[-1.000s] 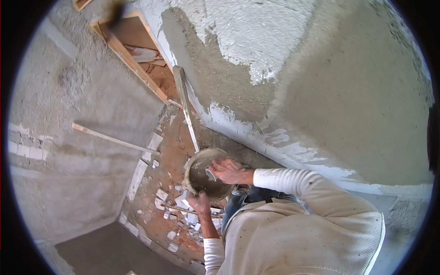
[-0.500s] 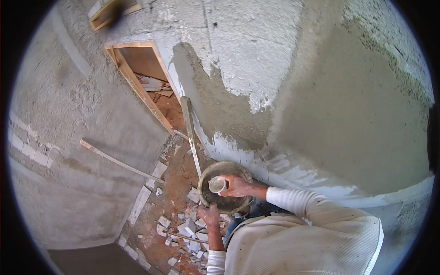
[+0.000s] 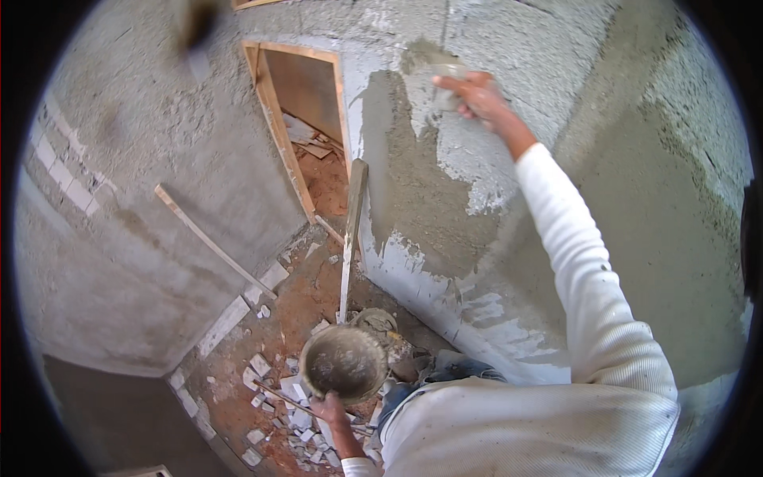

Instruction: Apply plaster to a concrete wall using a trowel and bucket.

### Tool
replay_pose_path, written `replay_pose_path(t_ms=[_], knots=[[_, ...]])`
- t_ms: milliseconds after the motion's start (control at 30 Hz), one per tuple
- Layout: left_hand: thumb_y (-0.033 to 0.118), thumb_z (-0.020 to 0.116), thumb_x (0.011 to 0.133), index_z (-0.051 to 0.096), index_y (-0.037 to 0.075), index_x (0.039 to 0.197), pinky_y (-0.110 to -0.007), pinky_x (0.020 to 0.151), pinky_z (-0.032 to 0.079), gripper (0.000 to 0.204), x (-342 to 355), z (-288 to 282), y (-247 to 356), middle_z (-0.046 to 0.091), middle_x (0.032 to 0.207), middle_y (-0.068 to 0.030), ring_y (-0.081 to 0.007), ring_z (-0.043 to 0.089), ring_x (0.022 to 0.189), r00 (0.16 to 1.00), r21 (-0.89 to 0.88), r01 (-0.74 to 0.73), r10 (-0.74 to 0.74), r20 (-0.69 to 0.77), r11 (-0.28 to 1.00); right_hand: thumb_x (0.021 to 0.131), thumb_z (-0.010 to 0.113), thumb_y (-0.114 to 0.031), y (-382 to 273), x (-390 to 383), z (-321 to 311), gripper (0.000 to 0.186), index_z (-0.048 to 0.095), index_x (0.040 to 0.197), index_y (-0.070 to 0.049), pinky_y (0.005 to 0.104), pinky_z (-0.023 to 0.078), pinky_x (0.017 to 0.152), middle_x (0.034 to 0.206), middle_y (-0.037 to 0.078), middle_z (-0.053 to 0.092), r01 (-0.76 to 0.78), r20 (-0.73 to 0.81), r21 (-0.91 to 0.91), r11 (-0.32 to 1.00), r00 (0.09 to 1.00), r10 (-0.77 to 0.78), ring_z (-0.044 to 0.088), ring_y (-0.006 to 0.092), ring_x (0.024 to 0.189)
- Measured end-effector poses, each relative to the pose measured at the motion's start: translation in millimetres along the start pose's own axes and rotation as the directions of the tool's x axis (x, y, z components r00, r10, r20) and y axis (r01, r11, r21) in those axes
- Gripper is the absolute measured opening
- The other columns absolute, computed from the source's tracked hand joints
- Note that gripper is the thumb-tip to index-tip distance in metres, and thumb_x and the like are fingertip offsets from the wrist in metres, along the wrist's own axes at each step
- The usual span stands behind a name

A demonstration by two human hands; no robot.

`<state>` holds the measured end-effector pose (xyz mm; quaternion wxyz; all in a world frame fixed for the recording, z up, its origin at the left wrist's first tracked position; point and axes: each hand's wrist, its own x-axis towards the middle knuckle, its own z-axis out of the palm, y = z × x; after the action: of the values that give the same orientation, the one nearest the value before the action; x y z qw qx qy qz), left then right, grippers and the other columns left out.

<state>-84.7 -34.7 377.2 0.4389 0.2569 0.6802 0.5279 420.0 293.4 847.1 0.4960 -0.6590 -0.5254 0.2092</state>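
My right hand is raised to the wall, fingers closed around a small translucent cup that is blurred and partly hidden by them. Just above the cup, a dark wet splash of mortar marks the pale rough wall. Grey wet plaster covers the wall lower down, with a ragged edge. Low in front of me, my left hand grips the near rim of a round mortar-coated basin, which has some wet mortar in its bottom.
Behind the basin stands a smaller bucket of mortar. A long straightedge leans by the wooden door frame. Broken white block pieces litter the earth floor, and a wooden strip leans on the left wall.
My right hand has lifted the cup from the basin up to the wall, where a new mortar splash shows. My left hand still holds the basin, now tilted and shifted, exposing the bucket behind.
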Motion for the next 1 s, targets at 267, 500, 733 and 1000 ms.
replay_pose_path(t_ms=[267, 500, 733, 1000], knots=[[-0.002, 0.054, 0.072, 0.059, -0.012, 0.117, -0.038, 0.081, 0.054, 0.046, -43, -90, -17, 0.065, 0.107, -0.0169, -0.0243, 0.064, 0.090, 0.941, -0.035, 0.056, -0.065, -0.332, 0.998, 0.082, 0.083, -0.043, 20, -91, -17, 0.057, 0.069, 0.113, 0.003, 0.0190, 0.044, 0.042, 0.069, 0.001, 0.065, -0.053, 0.201, -0.128, 0.990, 0.977, 0.078, 0.054, 0.0058, 0.047], [0.005, 0.060, 0.076, 0.054, -0.015, 0.127, -0.041, 0.088, 0.054, 0.055, -65, -96, -3, 0.064, 0.115, -0.0225, -0.0304, 0.064, 0.098, 0.913, 0.124, 0.057, -0.002, -0.408, 0.991, 0.092, 0.073, -0.045, 82, -26, 33, 0.054, 0.057, 0.134, -0.015, 0.0200, 0.047, 0.044, 0.101, 0.014, 0.069, -0.277, 0.379, 0.513, 0.813, 0.922, 0.075, 0.063, 0.0096, 0.060], [0.028, 0.076, 0.078, 0.061, -0.013, 0.111, -0.045, 0.079, 0.054, 0.055, -40, -55, 10, 0.068, 0.098, -0.0253, -0.0294, 0.063, 0.084, 0.879, 0.366, 0.275, -0.078, -0.470, 0.889, 0.098, 0.066, -0.041, 101, -74, -25, 0.041, 0.061, 0.125, -0.011, 0.0212, 0.048, 0.042, 0.091, 0.011, 0.071, -0.408, 0.315, 0.616, 0.674, 0.911, 0.264, 0.061, 0.0107, 0.054], [0.033, 0.074, 0.078, 0.056, -0.010, 0.131, -0.053, 0.104, 0.045, 0.070, 9, 3, -9, 0.060, 0.130, -0.0326, -0.0470, 0.058, 0.118, 0.979, 0.515, 0.108, 0.000, -0.204, 0.851, 0.102, 0.061, -0.030, 181, -253, 162, 0.031, 0.072, 0.115, -0.004, 0.0351, 0.057, 0.080, 0.109, 0.013, 0.075, 0.475, 0.796, 0.046, 0.879, 0.514, -0.319, 0.072, 0.0237, 0.093]])
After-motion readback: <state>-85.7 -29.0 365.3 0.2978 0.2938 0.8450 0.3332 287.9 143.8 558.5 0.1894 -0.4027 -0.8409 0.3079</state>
